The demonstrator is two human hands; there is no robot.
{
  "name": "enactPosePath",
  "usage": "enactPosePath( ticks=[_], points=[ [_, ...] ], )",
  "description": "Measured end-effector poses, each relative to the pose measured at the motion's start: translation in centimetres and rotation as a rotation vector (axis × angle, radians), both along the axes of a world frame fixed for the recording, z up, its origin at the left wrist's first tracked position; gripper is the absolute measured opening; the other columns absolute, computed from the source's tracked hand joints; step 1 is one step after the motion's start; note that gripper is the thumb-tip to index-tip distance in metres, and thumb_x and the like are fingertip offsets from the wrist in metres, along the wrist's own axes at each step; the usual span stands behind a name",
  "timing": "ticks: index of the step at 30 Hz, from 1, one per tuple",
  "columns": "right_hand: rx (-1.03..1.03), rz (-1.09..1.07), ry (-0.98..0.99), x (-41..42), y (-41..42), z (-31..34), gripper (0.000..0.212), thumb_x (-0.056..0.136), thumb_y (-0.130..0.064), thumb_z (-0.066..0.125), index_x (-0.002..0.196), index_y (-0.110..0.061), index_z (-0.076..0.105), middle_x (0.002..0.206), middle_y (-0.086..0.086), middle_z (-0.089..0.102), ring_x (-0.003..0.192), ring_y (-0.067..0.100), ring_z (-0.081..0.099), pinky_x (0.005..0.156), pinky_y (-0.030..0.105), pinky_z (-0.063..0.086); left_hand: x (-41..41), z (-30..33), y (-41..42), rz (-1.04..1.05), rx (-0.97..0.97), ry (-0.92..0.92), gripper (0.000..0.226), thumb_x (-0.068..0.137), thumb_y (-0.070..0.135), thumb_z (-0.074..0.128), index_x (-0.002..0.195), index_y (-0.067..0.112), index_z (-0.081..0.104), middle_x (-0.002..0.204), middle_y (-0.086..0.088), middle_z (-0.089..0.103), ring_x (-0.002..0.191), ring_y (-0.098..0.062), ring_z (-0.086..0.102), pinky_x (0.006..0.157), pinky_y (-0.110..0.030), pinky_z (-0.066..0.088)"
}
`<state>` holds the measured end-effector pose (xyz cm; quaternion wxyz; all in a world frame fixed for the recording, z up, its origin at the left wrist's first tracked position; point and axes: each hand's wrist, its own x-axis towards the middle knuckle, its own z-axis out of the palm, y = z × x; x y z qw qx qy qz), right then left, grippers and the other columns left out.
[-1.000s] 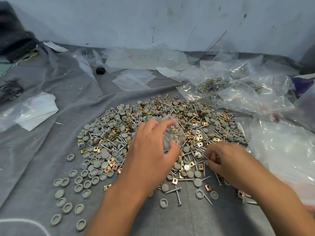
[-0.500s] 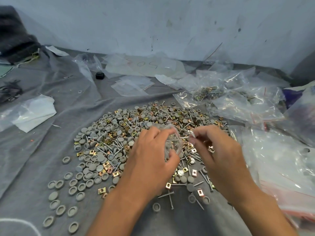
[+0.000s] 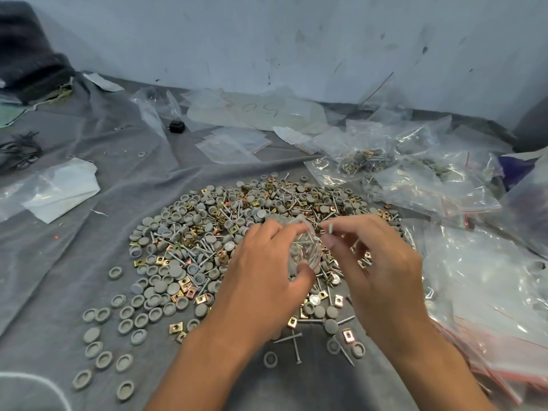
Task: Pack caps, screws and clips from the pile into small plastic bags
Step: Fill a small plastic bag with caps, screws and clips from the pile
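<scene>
**Filling a small bag over the hardware pile**

Holding a small clear plastic bag (image 3: 305,247) above the middle of the pile, the left hand (image 3: 267,271) curls its fingers and thumb around the bag, clamped on it with the mouth facing up. Grey caps and silver screws show through the plastic. The right hand (image 3: 376,262) sits just beside the bag's opening, thumb and forefinger pinched together on a thin screw (image 3: 330,228) whose end sticks up above the fingertips; the other fingers are loosely bent.

Beneath both hands lies the pile (image 3: 237,232), a wide round heap of grey caps, silver screws and brass-coloured clips, spread on a grey cloth (image 3: 74,277) that covers the work surface. The heap sits at the centre of the cloth. Loose caps (image 3: 118,321) trail away from it toward the near left corner, most lying hollow side up, and a few screws and clips lie scattered near the front edge between the two forearms.

Along the right edge of the cloth, crumpled clear bags (image 3: 474,277) with red seal strips are heaped together. Toward the far right, a filled bag (image 3: 364,160) holding mixed hardware rests among more plastic. Flat empty bags (image 3: 234,146) lie beyond the pile near the far edge, and a folded white sheet (image 3: 59,191) rests at the left edge. A pale blue wall (image 3: 267,40) rises behind everything.
</scene>
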<state>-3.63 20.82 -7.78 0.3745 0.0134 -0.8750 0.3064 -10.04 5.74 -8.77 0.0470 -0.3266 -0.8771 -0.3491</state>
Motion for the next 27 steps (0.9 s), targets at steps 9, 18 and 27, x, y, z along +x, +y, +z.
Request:
enactPosePath(
  ticks=[9, 18, 27],
  points=[
    [0.041, 0.016, -0.003, -0.3, -0.3, -0.28, 0.01, 0.097, -0.029, 0.068, 0.106, -0.026, 0.068, 0.108, -0.017, 0.065, 0.102, 0.005, 0.059, 0.085, 0.015, 0.041, -0.12, 0.02, 0.03, -0.008, 0.068, -0.027, 0.045, 0.091, 0.04, 0.055, 0.137, 0.038, 0.051, 0.105, 0.023, 0.047, 0.105, -0.003, 0.044, 0.09, -0.025, 0.043],
    [0.12, -0.09, -0.021, -0.14, 0.33, -0.49, 0.011, 0.093, -0.031, 0.072, 0.093, -0.021, 0.072, 0.105, -0.005, 0.061, 0.098, 0.015, 0.055, 0.086, 0.021, 0.04, -0.17, -0.09, 0.2, 0.01, 0.1, -0.01, 0.041, 0.093, 0.04, 0.054, 0.134, 0.035, 0.053, 0.104, 0.022, 0.046, 0.104, -0.003, 0.045, 0.087, -0.023, 0.04],
    [0.243, -0.045, -0.05, -0.29, -0.16, -0.4, 0.018, 0.097, -0.025, 0.062, 0.107, -0.015, 0.074, 0.116, 0.002, 0.059, 0.102, 0.021, 0.054, 0.088, 0.026, 0.043, -0.22, 0.18, 0.05, 0.021, 0.098, -0.015, 0.042, 0.094, 0.035, 0.058, 0.136, 0.035, 0.051, 0.108, 0.02, 0.047, 0.106, 0.0, 0.043, 0.09, -0.021, 0.041]
  ],
)
